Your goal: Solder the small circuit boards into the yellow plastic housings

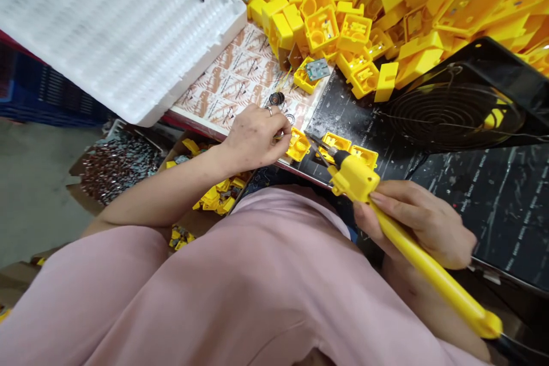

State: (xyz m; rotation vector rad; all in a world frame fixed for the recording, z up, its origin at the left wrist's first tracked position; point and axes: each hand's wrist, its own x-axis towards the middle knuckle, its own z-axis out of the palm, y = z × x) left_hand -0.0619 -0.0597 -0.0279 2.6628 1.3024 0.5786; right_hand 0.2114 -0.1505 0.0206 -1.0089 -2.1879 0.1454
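My right hand (pixel 418 220) is wrapped round the yellow handle of a soldering iron (pixel 355 177). Its metal tip points left, over the small open yellow housings on the table edge. Closest to the tip is one housing (pixel 299 144), which my left hand (pixel 259 134) touches or nearly touches. The left fingers are pinched together; what they hold is mostly hidden. Two more housings, a middle one (pixel 335 146) and a right one (pixel 364 156), sit in a row beside it. Just beyond my left hand lies a small round black part (pixel 277 98) with a thin wire.
Yellow housings (pixel 321 28) are heaped at the back. One housing (pixel 305 81) has a green circuit board (pixel 317 70) on it. A black fan (pixel 463 97) stands at right, a white foam tray (pixel 128 28) at left. Below the edge are boxes of metal pieces (pixel 115 166) and yellow parts (pixel 214 200).
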